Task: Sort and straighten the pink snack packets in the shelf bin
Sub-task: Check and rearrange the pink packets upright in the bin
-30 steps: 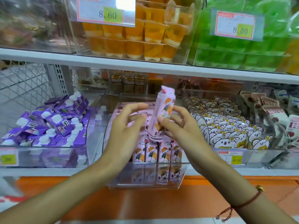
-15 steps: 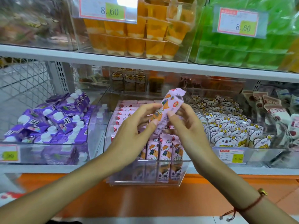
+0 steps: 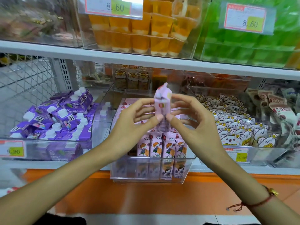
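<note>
Since half a second ago the pink snack packet (image 3: 162,109) has been turned from a rightward tilt to nearly upright, its long axis now vertical and its crimped top pointing up. It is held above the clear shelf bin (image 3: 152,174), pinched between the thumb and fingers of the left hand (image 3: 134,125) on one side and those of the right hand (image 3: 193,125) on the other, the two thumb tips being pressed close together on its near face. Print on the held packet is blurred and cannot be read. In the bin below, a front row of pink packets (image 3: 161,146) is stood upright, each printed with a cartoon child with orange hair, and more pink packets are laid behind them. To the left, a clear bin is filled with purple cartons (image 3: 53,117) with white caps, heaped at mixed angles, and a price tag (image 3: 13,150) reading 9.90 is fixed to its front. To the right, white bear-face packets (image 3: 233,127) are packed in another clear bin. On the shelf above, orange jelly cups (image 3: 146,34) and green jelly cups (image 3: 246,46) are stacked in clear bins, each marked by a tag reading 8.60. A red string bracelet (image 3: 258,202) is worn on the right wrist.
</note>
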`<action>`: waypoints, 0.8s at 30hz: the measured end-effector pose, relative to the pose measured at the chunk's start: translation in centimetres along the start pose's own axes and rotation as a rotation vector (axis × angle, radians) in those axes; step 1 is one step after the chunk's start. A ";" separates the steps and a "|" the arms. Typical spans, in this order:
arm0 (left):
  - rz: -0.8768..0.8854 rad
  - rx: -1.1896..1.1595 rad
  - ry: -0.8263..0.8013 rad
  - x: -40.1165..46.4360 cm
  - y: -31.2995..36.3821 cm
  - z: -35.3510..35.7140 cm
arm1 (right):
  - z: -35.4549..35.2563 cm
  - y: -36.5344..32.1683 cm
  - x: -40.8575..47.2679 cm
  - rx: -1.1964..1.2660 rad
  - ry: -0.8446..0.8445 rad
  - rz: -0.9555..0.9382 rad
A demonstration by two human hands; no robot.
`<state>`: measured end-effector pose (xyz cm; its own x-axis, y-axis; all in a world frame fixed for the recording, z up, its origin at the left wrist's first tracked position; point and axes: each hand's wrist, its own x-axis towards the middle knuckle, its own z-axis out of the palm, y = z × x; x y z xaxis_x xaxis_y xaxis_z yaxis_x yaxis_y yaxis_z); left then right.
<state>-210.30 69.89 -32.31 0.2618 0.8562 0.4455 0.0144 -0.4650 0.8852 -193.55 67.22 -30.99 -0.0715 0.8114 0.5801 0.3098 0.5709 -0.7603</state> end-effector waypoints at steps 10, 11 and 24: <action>-0.583 -0.436 -0.013 0.0 1.3 0.4 | -0.1 0.0 0.4 0.132 -0.050 0.297; -0.602 -0.448 -0.020 0.1 1.3 0.4 | -0.1 0.1 0.4 0.131 -0.053 0.309; -0.139 -0.149 0.187 -0.3 0.8 0.7 | 0.0 0.3 0.0 0.074 -0.206 0.109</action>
<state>-209.72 69.10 -31.88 0.0842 0.9426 0.3232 -0.1080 -0.3138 0.9433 -193.42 67.35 -31.22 -0.2355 0.8726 0.4279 0.2564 0.4805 -0.8387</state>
